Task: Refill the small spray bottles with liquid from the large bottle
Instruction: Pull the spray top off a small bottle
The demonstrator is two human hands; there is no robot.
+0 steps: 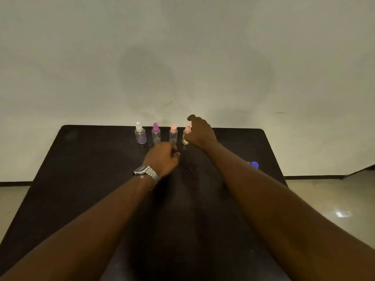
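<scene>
Four small spray bottles are lined up at the 12 o'clock edge of the dark desk (81,159): a white-capped bottle (140,135) holding purplish liquid, a purple-capped bottle (156,134), a pink-capped bottle (173,134), and a fourth bottle (186,135) with yellowish liquid at its base. The right hand (199,131) is placed against this fourth bottle, thumb near its base and fingers (191,118) arched over the cap; whether a grip is closed on it cannot be told. The left hand (162,157) is loosely curled, apparently holding nothing, just at 6 o'clock of the pink-capped bottle. Only a blue cap (254,164), probably that of the large bottle, is seen at about 3 o'clock, mostly hidden behind the right forearm.

Several risks are judged likely. The bottles are light, narrow and closely spaced, so a neighbour could be toppled if the fourth one is drawn out carelessly. The large bottle could be knocked by the right forearm when it is swung back. Spillage on the dark surface would be hard to notice in this dim light.
</scene>
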